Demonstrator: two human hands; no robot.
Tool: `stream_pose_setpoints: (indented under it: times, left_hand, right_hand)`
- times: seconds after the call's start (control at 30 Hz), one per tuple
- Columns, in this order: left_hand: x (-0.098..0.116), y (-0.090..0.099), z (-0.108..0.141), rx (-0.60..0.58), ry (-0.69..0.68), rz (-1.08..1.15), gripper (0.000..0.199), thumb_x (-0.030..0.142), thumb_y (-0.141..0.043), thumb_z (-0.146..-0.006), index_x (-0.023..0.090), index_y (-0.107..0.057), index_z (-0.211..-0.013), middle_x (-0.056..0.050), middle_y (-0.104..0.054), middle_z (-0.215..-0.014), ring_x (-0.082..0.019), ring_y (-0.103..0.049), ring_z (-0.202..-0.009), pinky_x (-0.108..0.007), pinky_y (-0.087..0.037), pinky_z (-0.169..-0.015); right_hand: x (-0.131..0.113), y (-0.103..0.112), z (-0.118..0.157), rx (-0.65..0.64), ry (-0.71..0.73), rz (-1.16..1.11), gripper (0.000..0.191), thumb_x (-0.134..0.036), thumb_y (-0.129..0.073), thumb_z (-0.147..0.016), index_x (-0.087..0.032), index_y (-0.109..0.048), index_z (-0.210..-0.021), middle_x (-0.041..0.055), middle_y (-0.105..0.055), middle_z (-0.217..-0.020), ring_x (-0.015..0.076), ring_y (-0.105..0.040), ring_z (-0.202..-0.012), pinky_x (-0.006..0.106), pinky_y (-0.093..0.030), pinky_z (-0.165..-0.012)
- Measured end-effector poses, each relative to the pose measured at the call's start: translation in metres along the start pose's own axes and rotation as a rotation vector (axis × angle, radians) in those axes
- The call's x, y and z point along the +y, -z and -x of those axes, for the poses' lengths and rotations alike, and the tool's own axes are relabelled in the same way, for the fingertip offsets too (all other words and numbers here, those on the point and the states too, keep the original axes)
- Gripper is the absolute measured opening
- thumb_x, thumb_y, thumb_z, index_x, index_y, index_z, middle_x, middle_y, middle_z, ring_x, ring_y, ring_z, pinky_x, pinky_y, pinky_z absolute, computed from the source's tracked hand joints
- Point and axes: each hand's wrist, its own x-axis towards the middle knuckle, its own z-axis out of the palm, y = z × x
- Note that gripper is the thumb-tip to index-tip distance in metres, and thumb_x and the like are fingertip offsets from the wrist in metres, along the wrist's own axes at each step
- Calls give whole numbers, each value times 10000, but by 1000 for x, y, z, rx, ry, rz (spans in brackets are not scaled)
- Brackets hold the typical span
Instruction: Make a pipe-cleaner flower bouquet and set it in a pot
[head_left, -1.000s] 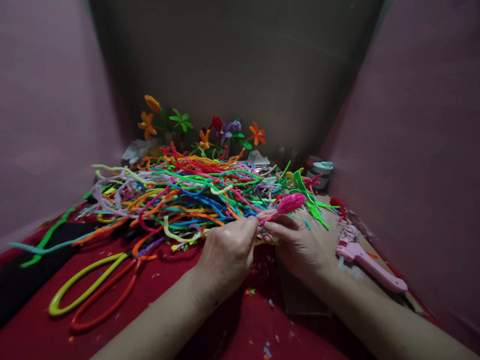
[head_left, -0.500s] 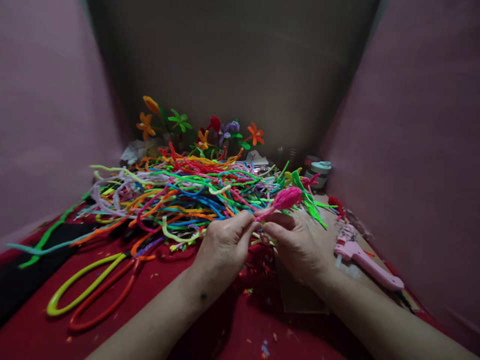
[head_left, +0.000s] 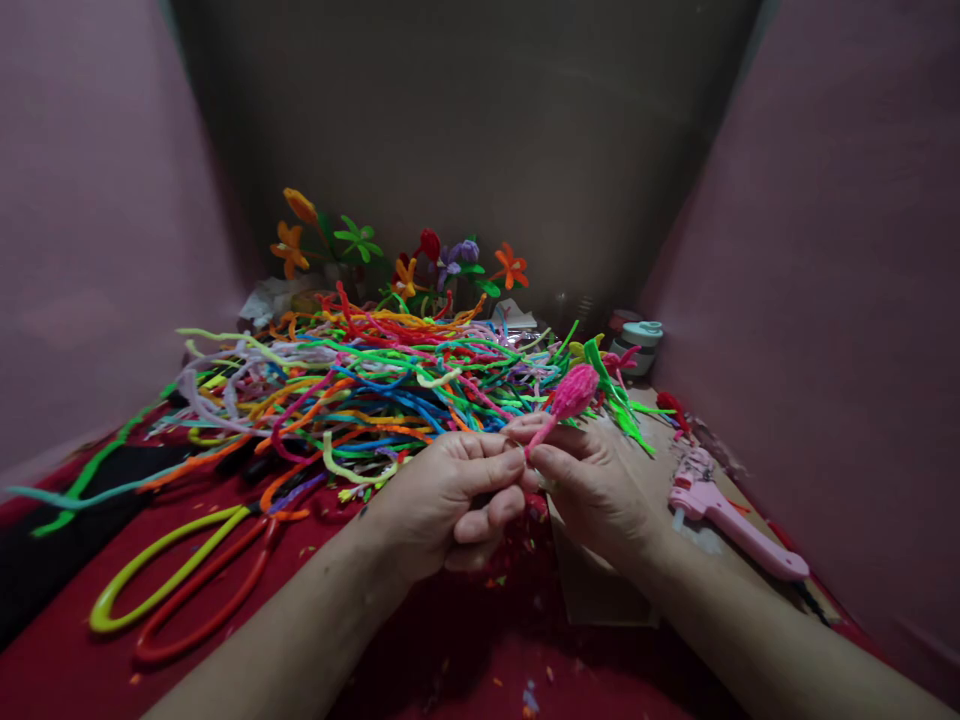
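Note:
A pink pipe-cleaner flower bud (head_left: 576,391) rises on a short pink stem between my two hands, its head tilted up and to the right. My right hand (head_left: 592,480) pinches the lower stem between thumb and fingers. Close beside it, my left hand (head_left: 457,500) has thumb and forefinger closed at the stem's bottom end, the other fingers curled under. The exact contact at the stem's end is partly hidden by the fingertips. Just behind both hands spreads a heap of many-coloured pipe cleaners (head_left: 390,385).
A pink glue gun (head_left: 739,525) lies on cardboard (head_left: 600,585) at the right. Scissors with yellow and red handles (head_left: 202,610) rest on the red cloth (head_left: 300,660) at the left. Finished flowers (head_left: 442,262) stand at the back, near a lidded jar (head_left: 637,350).
My left hand has turned, so its curled fingers now show below the thumb. The pink bud has tipped more upright and shifted slightly left.

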Motion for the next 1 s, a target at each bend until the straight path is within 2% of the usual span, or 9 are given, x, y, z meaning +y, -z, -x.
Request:
stream_pose_setpoints:
  times: [0.07, 0.13, 0.27, 0.3, 0.37, 0.47, 0.57, 0.77, 1.0]
  left_hand:
    - [1, -2, 0, 23, -3, -83, 191, 348, -483, -823, 170, -545, -796, 88, -409, -459, -23, -165, -286, -151, -197, -262]
    - [0, -5, -2, 144, -68, -331, 238, 359, -454, -834, 165, -528, -718, 65, -437, -474, -37, -258, -302, -165, -232, -298]
    - [-10, -5, -5, 447, -461, -1069, 163, 272, -494, -812, 172, -546, -694, 20, -515, -578, -94, -461, -501, -203, -333, -481]
    - [-13, -4, -6, 486, -554, -1197, 129, 230, -483, -815, 175, -560, -728, 17, -526, -603, -99, -470, -531, -212, -336, -518]
    - [-17, -1, -7, 514, -638, -1299, 160, 181, -431, -838, 173, -570, -759, 18, -520, -603, -93, -453, -521, -216, -325, -531]
    - [-16, 0, -6, 529, -594, -1180, 201, 199, -427, -850, 168, -563, -706, 41, -460, -538, -73, -403, -479, -193, -307, -493]
    - [-9, -3, -5, 502, -478, -915, 241, 245, -455, -838, 166, -519, -620, 53, -433, -502, -57, -380, -446, -167, -298, -443]
    - [-2, -8, -5, 330, -194, -337, 196, 283, -500, -803, 168, -508, -645, 76, -426, -415, -25, -298, -288, -136, -216, -302]
    - [-1, 3, -1, 8, -35, 20, 162, 300, -535, -808, 157, -557, -735, 85, -416, -430, -8, -164, -282, -130, -151, -261]
  right_hand:
    - [-1, 0, 0, -8, -18, -7, 159, -226, -644, -744, -258, -706, -886, 0, -685, -754, 136, -588, -642, 298, -450, -674]
    - [-1, 0, -1, -9, -26, -23, 147, -207, -625, -757, -239, -705, -875, 0, -677, -724, 130, -576, -614, 283, -447, -639]
    - [1, 0, -4, 46, -39, -60, 77, -183, -630, -747, -204, -697, -780, -9, -654, -668, 118, -554, -588, 253, -440, -597]
    - [2, 0, -4, 53, -48, -66, 67, -187, -633, -748, -200, -694, -773, -11, -649, -664, 114, -547, -579, 248, -437, -585]
    - [4, 0, -5, 43, -63, -75, 71, -206, -630, -758, -203, -691, -793, -10, -647, -683, 110, -537, -574, 245, -432, -570]
    - [4, 0, -4, 19, -74, -70, 110, -250, -631, -767, -217, -690, -853, -5, -646, -740, 108, -529, -603, 238, -425, -566]
    - [1, 0, -1, 8, -99, -67, 122, -248, -649, -752, -213, -686, -863, -13, -625, -724, 88, -502, -596, 214, -406, -562]
    - [1, -3, -2, 14, -117, -161, 108, -218, -688, -690, -219, -703, -797, -26, -630, -652, 99, -531, -580, 237, -422, -583]
    - [0, -5, -2, 27, -138, -186, 184, -181, -711, -651, -237, -716, -827, -25, -648, -635, 91, -551, -570, 245, -436, -622]
